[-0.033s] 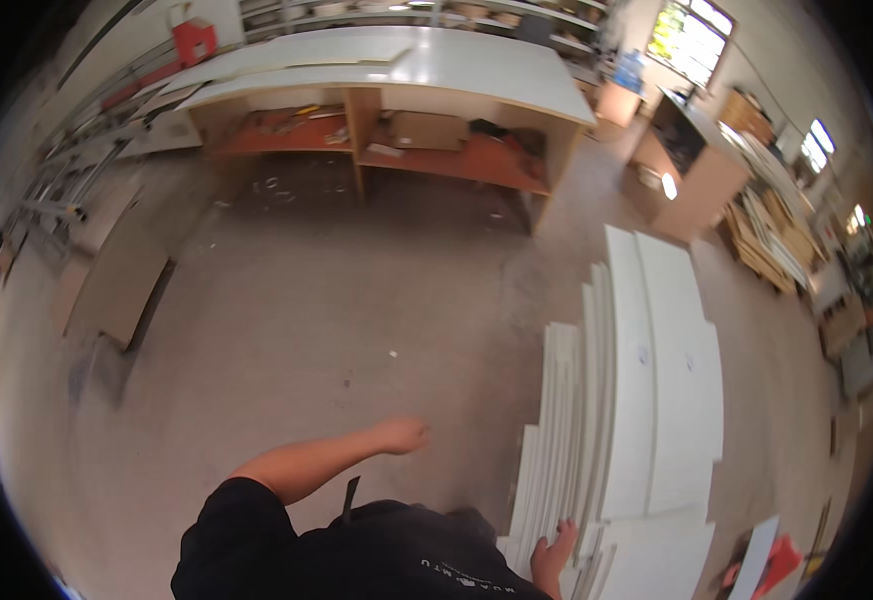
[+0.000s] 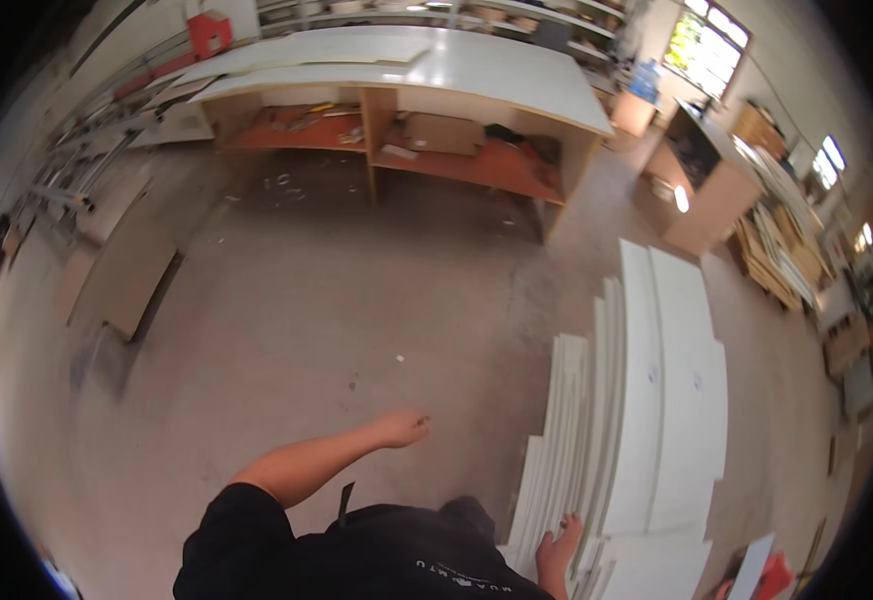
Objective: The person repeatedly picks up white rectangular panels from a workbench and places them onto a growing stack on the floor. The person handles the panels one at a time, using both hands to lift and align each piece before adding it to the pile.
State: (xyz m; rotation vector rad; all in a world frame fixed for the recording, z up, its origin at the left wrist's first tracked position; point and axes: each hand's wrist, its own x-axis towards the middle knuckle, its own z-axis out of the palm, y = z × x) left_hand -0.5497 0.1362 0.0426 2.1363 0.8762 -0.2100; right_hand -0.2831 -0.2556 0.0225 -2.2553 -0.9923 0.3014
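My left hand [image 2: 403,428] is held out over the floor in front of my body, its fingers curled closed. A tiny dark spot shows at its fingertips, too small to name. To the right, my right hand [image 2: 559,545] is low beside a stack of long white panels [image 2: 640,390], with thumb and fingers apart. It overlaps the panels' near left edges; whether it touches them I cannot tell. The panels are stacked in uneven steps, narrow edges on the left and broad faces on the right.
Ahead stands a long white-topped workbench [image 2: 497,75] with reddish lower shelves. Brown boards [image 2: 137,275] rest low at the left, near metal frames [image 2: 87,185]. A wooden cabinet [image 2: 702,185] and stacked boards [image 2: 782,255] stand far right. A red object [image 2: 777,575] is at lower right.
The whole view has shifted slightly, so the bench and panels appear a little further right, the panels also lower. My hands keep nearly the same pose.
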